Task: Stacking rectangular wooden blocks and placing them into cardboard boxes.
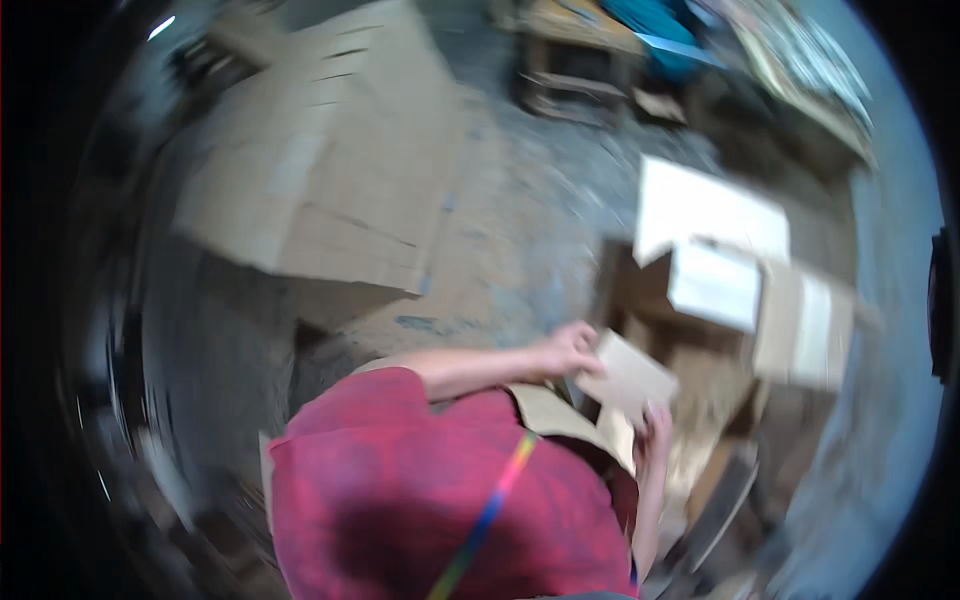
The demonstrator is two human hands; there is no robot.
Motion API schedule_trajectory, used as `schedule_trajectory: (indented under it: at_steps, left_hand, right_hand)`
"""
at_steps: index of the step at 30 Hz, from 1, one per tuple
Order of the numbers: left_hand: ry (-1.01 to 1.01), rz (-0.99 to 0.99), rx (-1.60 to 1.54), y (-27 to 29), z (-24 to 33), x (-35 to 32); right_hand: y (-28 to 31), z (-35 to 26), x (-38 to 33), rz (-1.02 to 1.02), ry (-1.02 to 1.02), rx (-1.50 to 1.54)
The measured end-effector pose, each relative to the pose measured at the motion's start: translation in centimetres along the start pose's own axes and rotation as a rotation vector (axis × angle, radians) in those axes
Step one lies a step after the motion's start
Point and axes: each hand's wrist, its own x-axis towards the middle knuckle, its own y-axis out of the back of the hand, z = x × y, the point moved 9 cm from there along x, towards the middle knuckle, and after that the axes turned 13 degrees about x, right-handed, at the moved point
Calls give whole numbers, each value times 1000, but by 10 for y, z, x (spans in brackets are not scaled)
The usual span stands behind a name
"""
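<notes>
Grey, patchy floor [565, 190] (blurry here) beneath large cardboard box [370, 150]

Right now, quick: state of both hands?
Left hand: closed on the left end of a small cardboard piece.
Right hand: fingers at the piece's lower right corner; blur hides whether they grip.

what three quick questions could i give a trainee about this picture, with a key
1. Multiple choice: what do the left hand and right hand both touch?
a) a glass bottle
b) a tan piece
c) a pair of scissors

2. True or false: the strap over the red shirt is plain black.

3. Fill in: the large cardboard box lies to the person's ____ of both hands.

Key: 1. b; 2. false, it is multicoloured; 3. left
</notes>
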Motion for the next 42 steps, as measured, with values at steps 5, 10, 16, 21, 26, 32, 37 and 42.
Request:
schedule_trajectory:
  at_steps: [5, 10, 16, 21, 26, 32, 37, 42]
  left_hand:
    - [-166, -48, -132, 11, 62, -52]
    - [-262, -94, -183, 42, 116, -84]
    - [-312, -47, -328, 105, 169, -106]
    - [-275, -60, -421, 129, 191, -83]
    - [-234, 22, -348, 85, 242, -50]
    - [-176, -14, -219, 101, 245, -13]
    - [-115, 13, -146, 105, 248, -21]
    - [-103, -57, -57, 112, 253, -30]
  right_hand:
    - [-70, -44, -40, -161, 162, -120]
    - [-132, -86, -68, -291, 248, -186]
    - [-244, -93, -85, -510, 344, 236]
    - [-269, -86, -75, -446, 344, 484]
    - [-238, -103, -22, -321, 441, 704]
    - [-244, -104, -6, -239, 506, 848]
    - [-247, -88, -2, -199, 563, 754]
    - [-260, -85, -17, -152, 564, 465]
